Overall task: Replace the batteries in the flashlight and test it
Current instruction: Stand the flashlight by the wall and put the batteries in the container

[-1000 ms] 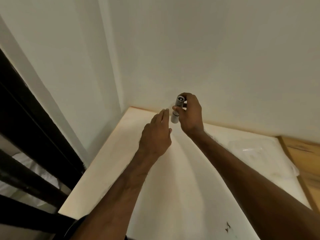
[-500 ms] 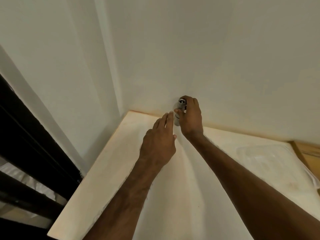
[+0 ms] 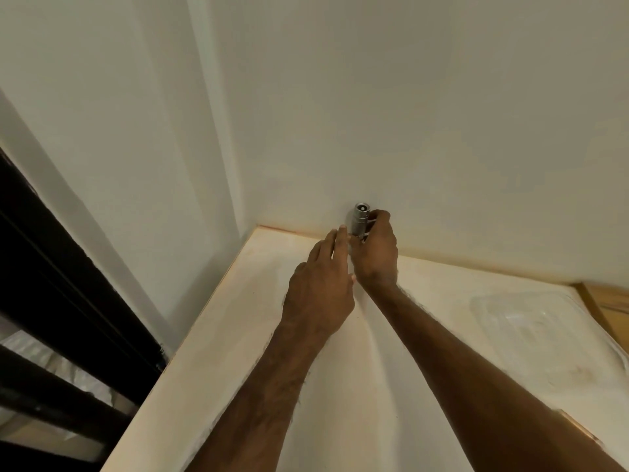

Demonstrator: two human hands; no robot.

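Against the wall, just above the tabletop, the right hand had its fingers wrapped around the upright silver flashlight. The left hand reached beside it, fingers extended, gripping nothing visible. No batteries or beam showed, so testing seemingly remained.

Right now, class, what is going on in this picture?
A person holds a small silver flashlight upright in the right hand, at the far edge of a pale table near the wall. The left hand is open, fingers extended beside the flashlight's lower part. A clear plastic tray lies to the right.
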